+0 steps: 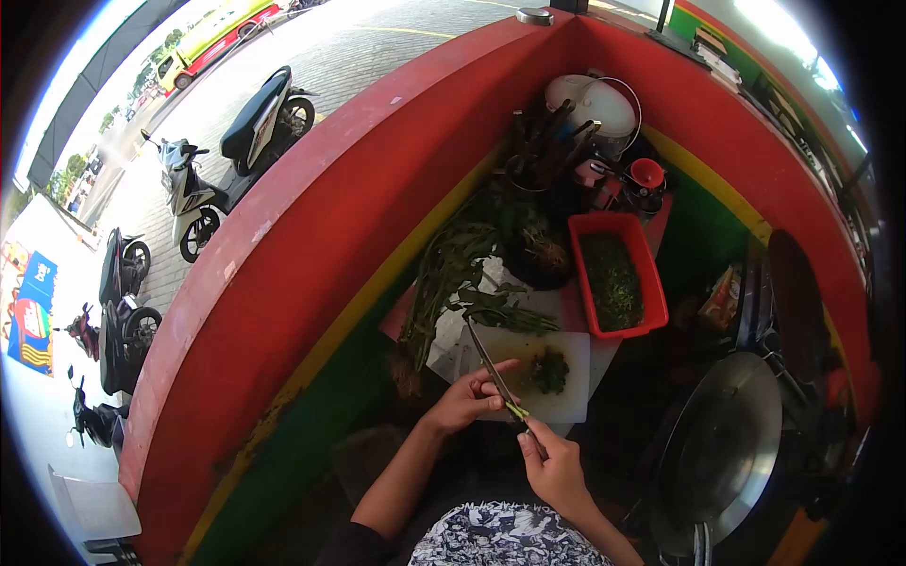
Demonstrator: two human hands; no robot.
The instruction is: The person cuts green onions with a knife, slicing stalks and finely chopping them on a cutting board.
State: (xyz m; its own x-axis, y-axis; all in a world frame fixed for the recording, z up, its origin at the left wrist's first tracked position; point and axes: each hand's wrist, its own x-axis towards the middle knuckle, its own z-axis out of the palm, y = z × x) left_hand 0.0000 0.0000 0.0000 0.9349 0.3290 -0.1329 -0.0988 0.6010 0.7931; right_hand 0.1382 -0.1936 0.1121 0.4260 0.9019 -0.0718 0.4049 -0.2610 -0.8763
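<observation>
My right hand is closed around the handle of a knife, its long blade pointing up and to the left. A small yellow-green bit of vegetable shows by the base of the blade. Close against the blade is my left hand, index finger stretched out past it and the thumb apart; I see nothing held there. Just beyond both hands, a white cutting board bears a small pile of chopped greens. Long leafy greens with stems lie past the board's left side.
A red plastic tub of chopped greens stands beyond the board. Behind are a white lidded pot and a holder with dark-handled utensils. A large wok sits at right. A red wall encloses the corner; motorbikes stand outside.
</observation>
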